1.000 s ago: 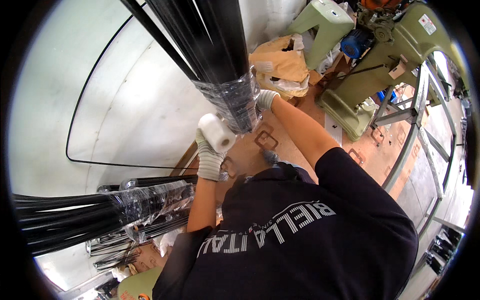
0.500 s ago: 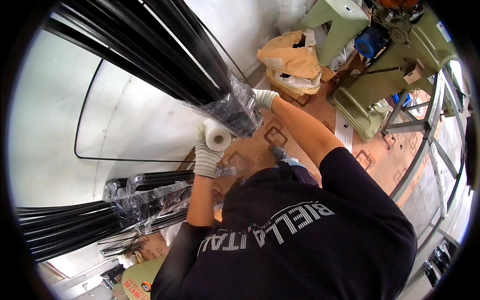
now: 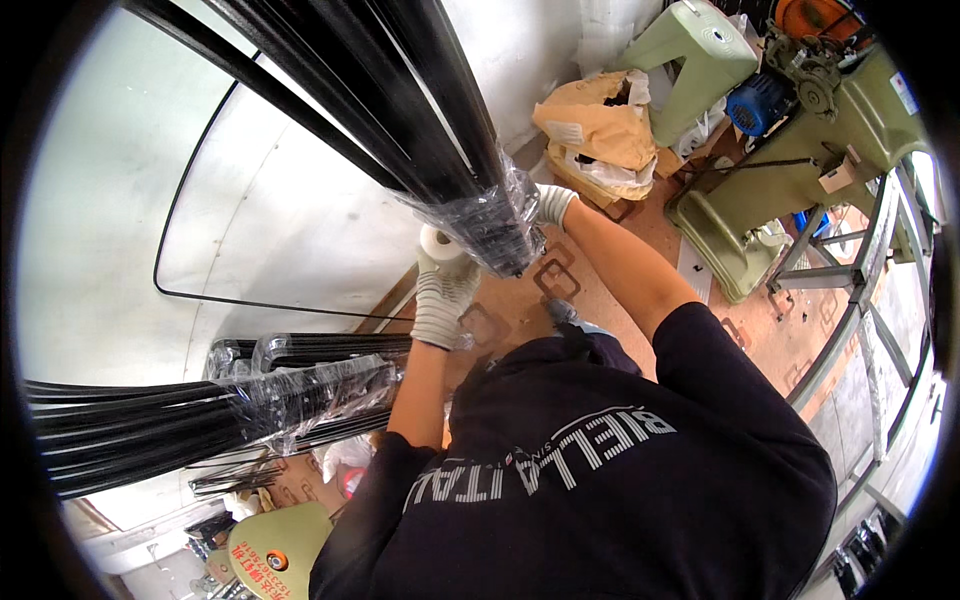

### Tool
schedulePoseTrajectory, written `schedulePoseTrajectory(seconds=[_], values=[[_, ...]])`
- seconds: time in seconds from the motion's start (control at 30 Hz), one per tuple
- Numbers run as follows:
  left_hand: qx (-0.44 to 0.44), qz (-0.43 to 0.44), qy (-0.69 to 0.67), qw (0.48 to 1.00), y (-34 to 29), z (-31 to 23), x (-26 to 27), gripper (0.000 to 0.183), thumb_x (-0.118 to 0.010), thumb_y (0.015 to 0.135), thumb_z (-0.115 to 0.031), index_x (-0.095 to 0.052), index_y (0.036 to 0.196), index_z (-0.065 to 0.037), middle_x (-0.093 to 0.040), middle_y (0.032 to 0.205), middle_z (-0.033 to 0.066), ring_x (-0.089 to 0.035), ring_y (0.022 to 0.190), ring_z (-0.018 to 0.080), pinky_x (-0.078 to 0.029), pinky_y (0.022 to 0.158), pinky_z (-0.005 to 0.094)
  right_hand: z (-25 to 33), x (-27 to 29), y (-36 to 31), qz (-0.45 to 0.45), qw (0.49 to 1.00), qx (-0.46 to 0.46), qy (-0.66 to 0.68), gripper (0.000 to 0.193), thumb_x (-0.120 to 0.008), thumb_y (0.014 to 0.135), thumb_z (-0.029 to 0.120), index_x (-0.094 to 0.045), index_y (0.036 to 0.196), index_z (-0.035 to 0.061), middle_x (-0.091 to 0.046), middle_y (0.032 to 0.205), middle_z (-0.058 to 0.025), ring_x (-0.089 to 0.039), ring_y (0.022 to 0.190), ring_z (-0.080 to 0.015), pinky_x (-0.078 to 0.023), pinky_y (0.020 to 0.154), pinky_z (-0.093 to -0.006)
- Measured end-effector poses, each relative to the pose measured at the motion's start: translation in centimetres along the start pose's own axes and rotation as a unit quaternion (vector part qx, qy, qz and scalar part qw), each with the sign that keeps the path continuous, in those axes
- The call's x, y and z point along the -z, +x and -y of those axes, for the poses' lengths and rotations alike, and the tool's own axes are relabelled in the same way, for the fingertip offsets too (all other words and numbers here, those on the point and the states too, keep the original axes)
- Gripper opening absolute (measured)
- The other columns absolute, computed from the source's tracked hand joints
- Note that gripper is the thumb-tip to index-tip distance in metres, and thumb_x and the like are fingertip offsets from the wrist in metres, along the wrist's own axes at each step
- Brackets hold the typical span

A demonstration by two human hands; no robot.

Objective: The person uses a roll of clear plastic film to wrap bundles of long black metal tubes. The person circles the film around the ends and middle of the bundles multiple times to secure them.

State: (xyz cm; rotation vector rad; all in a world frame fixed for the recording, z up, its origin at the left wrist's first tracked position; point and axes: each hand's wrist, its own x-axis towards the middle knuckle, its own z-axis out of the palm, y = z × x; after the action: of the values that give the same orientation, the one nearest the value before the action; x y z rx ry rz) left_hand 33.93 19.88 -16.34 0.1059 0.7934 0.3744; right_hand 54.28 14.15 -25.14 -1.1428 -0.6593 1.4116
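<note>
A bundle of long black bars (image 3: 395, 100) reaches down from the upper left, its lower end wound in clear stretch film (image 3: 478, 222). My left hand (image 3: 445, 300), in a white striped knit glove, is closed around a roll of stretch film (image 3: 438, 243) at the left of the wrapped end. The hollow core of the roll faces up. My right hand (image 3: 553, 206), gloved alike, is against the right side of the wrapped end. Its fingers are hidden behind the bundle, so whether they grip cannot be seen.
Another film-wrapped bundle of black bars (image 3: 200, 415) lies at left. A thin black frame (image 3: 158, 255) leans on the pale wall. Beyond my right arm are torn brown sacks (image 3: 597, 130), a green stool (image 3: 690, 60), a green machine (image 3: 735, 230) with a blue motor, and a grey metal frame (image 3: 850, 300).
My left hand has raised the roll slightly along the left side of the bundle. The roll has tilted. The whole view has shifted a little.
</note>
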Motion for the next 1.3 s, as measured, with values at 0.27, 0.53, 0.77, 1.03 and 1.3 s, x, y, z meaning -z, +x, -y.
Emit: schedulePoseTrajectory(seconds=[0.27, 0.53, 0.77, 1.03, 1.3], values=[[-0.027, 0.132, 0.313, 0.940, 2.5, -4.2, 4.8, 0.049, -0.052, 0.080, -0.034, -0.030, 0.121, -0.018, -0.043, 0.116, 0.0088, -0.042, 0.107, 0.0256, -0.045, 0.082, 0.0444, -0.5, -0.5, -0.9, -0.022, 0.999, 0.004, 0.033, 0.040, -0.047, 0.079, 0.037, -0.054, 0.102, 0.0040, -0.057, 0.095, -0.0142, -0.055, 0.085, -0.0231, -0.042, 0.075, -0.0304], [-0.041, 0.080, 0.285, 0.954, 3.3, -2.7, 4.5, 0.054, -0.067, 0.068, -0.018, -0.040, 0.114, -0.009, -0.050, 0.109, 0.0058, -0.048, 0.099, 0.0230, -0.042, 0.085, 0.0376, -0.8, -0.7, -2.0, -0.054, 0.997, 0.014, 0.054, 0.041, -0.047, 0.079, 0.037, -0.054, 0.101, 0.0034, -0.057, 0.094, -0.0143, -0.054, 0.085, -0.0229, -0.042, 0.075, -0.0301], [-0.316, 0.126, 0.384, 0.858, 8.0, 1.2, 7.3, 0.054, -0.059, 0.074, -0.010, -0.034, 0.122, -0.007, -0.044, 0.117, 0.0084, -0.042, 0.106, 0.0218, -0.036, 0.091, 0.0373, -1.5, -1.0, -2.7, -0.093, 0.992, 0.026, 0.079, 0.041, -0.047, 0.079, 0.037, -0.054, 0.101, 0.0029, -0.057, 0.094, -0.0143, -0.054, 0.084, -0.0227, -0.042, 0.075, -0.0298], [-0.222, 0.216, 0.536, 0.785, 9.6, 1.1, 5.1, 0.050, -0.056, 0.076, -0.015, -0.036, 0.120, -0.006, -0.045, 0.117, 0.0083, -0.042, 0.107, 0.0219, -0.034, 0.092, 0.0370, -2.5, -1.7, -1.6, -0.224, 0.963, 0.081, 0.124, 0.041, -0.047, 0.080, 0.037, -0.054, 0.101, 0.0024, -0.057, 0.094, -0.0144, -0.054, 0.084, -0.0225, -0.042, 0.075, -0.0294], [-0.195, 0.234, 0.646, 0.700, 8.5, -0.7, 5.6, 0.046, -0.052, 0.078, -0.019, -0.038, 0.119, -0.006, -0.045, 0.118, 0.0081, -0.041, 0.108, 0.0220, -0.032, 0.093, 0.0367, -0.9, -4.5, -3.8, -0.405, 0.910, 0.095, 0.002, 0.047, -0.061, 0.068, 0.039, -0.056, 0.094, 0.0005, -0.058, 0.090, -0.0186, -0.056, 0.085, -0.0285, -0.043, 0.075, -0.0320]])
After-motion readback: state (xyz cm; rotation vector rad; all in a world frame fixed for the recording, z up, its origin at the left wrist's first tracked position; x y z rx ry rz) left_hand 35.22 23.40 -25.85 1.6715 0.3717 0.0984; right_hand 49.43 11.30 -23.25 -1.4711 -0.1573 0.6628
